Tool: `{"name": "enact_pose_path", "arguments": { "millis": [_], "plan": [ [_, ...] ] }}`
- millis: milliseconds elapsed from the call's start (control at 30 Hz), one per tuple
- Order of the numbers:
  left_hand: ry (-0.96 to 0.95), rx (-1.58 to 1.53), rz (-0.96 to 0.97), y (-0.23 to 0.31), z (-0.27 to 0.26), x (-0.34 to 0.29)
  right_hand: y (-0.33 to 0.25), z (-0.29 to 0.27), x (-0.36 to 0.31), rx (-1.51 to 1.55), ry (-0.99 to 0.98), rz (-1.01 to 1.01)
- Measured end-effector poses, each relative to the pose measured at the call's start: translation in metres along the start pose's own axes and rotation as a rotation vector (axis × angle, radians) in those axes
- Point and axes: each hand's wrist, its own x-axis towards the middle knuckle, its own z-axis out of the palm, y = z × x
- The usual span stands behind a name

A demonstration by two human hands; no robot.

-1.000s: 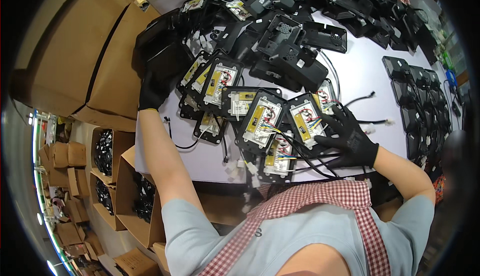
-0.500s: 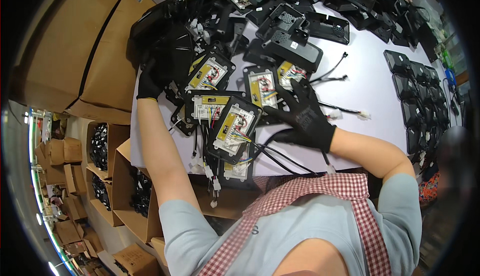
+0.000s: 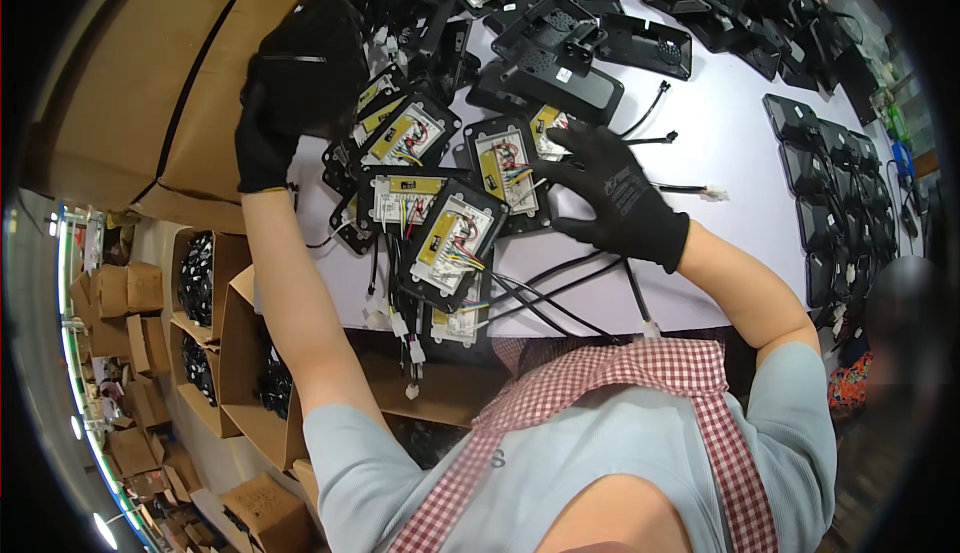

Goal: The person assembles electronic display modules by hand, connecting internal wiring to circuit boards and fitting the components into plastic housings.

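Note:
My left hand [image 3: 266, 148], in a black glove, grips a large black plastic piece [image 3: 318, 58] at the table's left edge; its fingers are partly hidden behind it. My right hand [image 3: 625, 198], also gloved, is open with fingers spread. Its fingertips are next to a black case with a silver-and-yellow circuit board [image 3: 508, 173] and a second such case [image 3: 548, 131]. Closer to me, another wired circuit-board case [image 3: 453, 245] lies across others in a loose pile. Black cables [image 3: 560, 278] with white plugs trail from the pile toward the table's front edge.
Black plastic housings [image 3: 560, 38] are heaped along the back of the white table [image 3: 720, 263]. Rows of black cases [image 3: 825, 188] stand at the right. Large cardboard boxes [image 3: 140, 63] border the left side, and open cartons [image 3: 250, 353] of black parts sit lower.
My left hand has lifted the black plastic piece up and to the left, off the pile's left side. My right hand has shifted slightly, its fingers still spread.

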Motion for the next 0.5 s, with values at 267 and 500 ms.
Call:
{"name": "enact_pose_path", "arguments": {
  "millis": [267, 500],
  "plan": [
    [0.009, -0.058, 0.147, -0.010, 0.059, -0.072, -0.055, 0.037, 0.048, 0.247, 0.040, -0.403],
    [0.240, 0.052, 0.238, -0.048, 0.047, -0.177, -0.130, 0.134, 0.071, 0.237, 0.008, -0.660]
  ]
}}
